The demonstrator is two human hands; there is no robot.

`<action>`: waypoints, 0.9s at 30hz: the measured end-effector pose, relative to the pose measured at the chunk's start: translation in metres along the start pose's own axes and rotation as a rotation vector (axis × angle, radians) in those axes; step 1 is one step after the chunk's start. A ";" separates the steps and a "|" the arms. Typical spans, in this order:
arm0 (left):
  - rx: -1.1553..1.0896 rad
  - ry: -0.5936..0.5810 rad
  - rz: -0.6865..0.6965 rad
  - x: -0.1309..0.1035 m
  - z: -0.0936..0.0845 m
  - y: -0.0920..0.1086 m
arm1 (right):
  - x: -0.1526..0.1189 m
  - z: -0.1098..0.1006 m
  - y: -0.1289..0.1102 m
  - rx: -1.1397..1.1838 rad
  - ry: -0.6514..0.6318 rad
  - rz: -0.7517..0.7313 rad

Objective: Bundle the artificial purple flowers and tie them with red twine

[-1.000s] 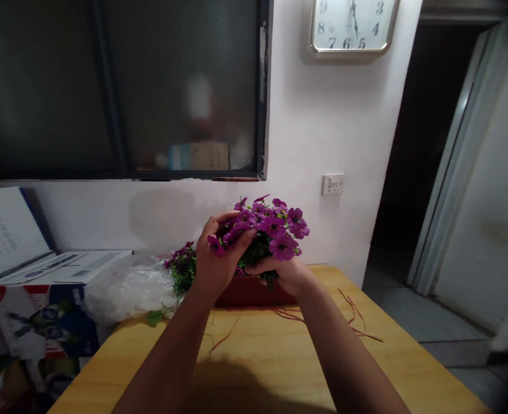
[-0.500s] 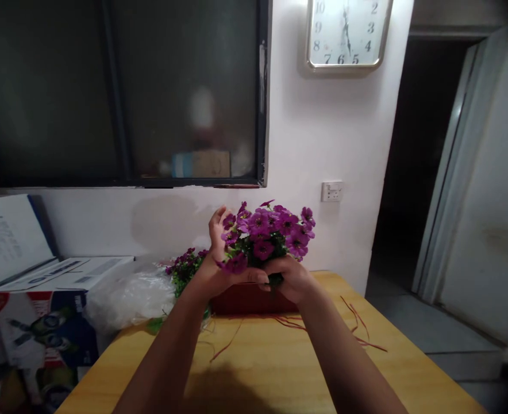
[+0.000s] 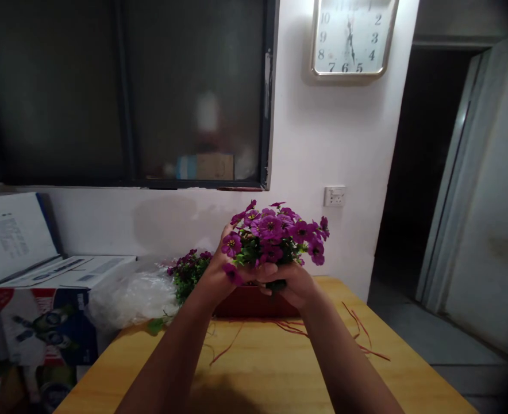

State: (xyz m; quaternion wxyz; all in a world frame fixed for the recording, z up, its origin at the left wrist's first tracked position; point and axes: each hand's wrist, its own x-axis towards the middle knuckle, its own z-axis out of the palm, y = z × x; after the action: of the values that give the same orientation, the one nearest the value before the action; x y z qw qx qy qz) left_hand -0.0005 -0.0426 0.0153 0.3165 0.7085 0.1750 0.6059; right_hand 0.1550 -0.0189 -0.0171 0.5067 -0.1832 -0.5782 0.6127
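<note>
A bunch of purple artificial-looking flowers (image 3: 273,230) with green leaves is held up in front of me, above the table. My left hand (image 3: 226,273) wraps round its left side and lower part, with some fingers hidden behind the blooms. From the right, my right hand (image 3: 295,282) grips the bunch low down at its stems, and the two hands meet there. Behind and below them stands a dark red box-shaped planter (image 3: 254,305) on the table. More purple flowers (image 3: 191,270) with green foliage sit to the left of my left hand.
Clear plastic wrapping (image 3: 135,296) lies at the left of the wooden table (image 3: 254,368), beside cardboard boxes (image 3: 47,322). Thin reddish strings (image 3: 361,330) are scattered on the tabletop. A wall with a clock (image 3: 353,37) and a socket (image 3: 334,196) rises behind.
My left hand's fingers, raised beside the blooms before, are now closed in round the bunch. The flowers spread a little wider to the right. The view has shifted slightly.
</note>
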 end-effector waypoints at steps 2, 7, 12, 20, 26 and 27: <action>0.020 -0.011 0.057 0.000 -0.005 -0.001 | -0.001 0.003 -0.001 -0.048 0.008 0.011; 0.017 -0.104 0.119 0.002 -0.016 -0.007 | -0.002 0.007 -0.002 -0.092 -0.037 0.019; -0.071 -0.112 0.079 -0.001 -0.017 -0.004 | -0.002 0.003 -0.003 0.011 -0.093 0.073; -0.194 0.041 -0.012 -0.002 -0.002 -0.005 | 0.000 0.005 0.000 0.096 -0.103 0.063; -0.101 0.168 0.073 -0.002 0.012 -0.012 | 0.001 0.007 0.005 -0.025 0.054 0.030; -0.078 0.176 0.090 -0.001 0.012 -0.013 | 0.001 0.007 0.006 -0.039 0.078 0.023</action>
State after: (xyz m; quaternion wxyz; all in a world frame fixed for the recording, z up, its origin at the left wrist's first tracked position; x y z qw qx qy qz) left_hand 0.0125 -0.0363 0.0052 0.2997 0.6469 0.1461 0.6858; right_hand 0.1463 -0.0207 -0.0200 0.5181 -0.2233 -0.5677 0.5995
